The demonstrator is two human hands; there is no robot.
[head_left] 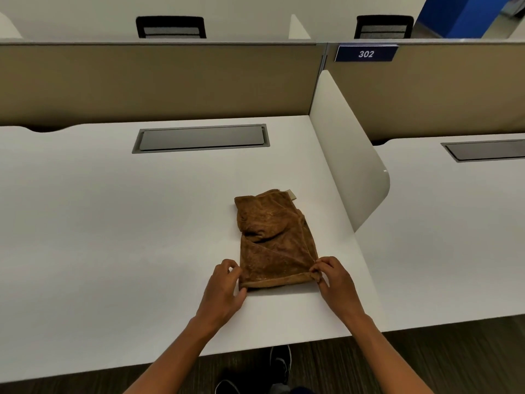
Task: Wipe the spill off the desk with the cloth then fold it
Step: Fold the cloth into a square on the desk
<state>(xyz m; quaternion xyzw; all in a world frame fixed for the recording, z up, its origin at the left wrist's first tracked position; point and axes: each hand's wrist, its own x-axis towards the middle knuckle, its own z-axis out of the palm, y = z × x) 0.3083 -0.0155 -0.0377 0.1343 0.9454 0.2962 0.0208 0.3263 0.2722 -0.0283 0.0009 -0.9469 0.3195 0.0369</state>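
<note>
Fingertips first: the left hand pinches the near-left corner of the brown terry cloth, thumb and forefinger curled onto the hem, while the right hand pinches the near-right corner the same way, its fingers bunched tightly round a small roll of fabric. Between the two grips the near edge is drawn fairly straight and is turned over on itself.

The cloth lies on the white desk, at about one o'clock from the middle of the view, running away from the person toward twelve. Its near half is flat and already doubled, with a diagonal crease across it; its far half is still rumpled, humped in a loose bulge, and a pale label pokes out at the far corner.

As for progress — no wet patch or stain shows on the desk, so the wiping looks finished, though a thin film would be hard to see here. Folding is under way but not done: the far end needs smoothing and at least one more fold.

The only container-like thing is the recessed grey cable tray at twelve o'clock; its lid is down, so its contents cannot be seen.
</note>
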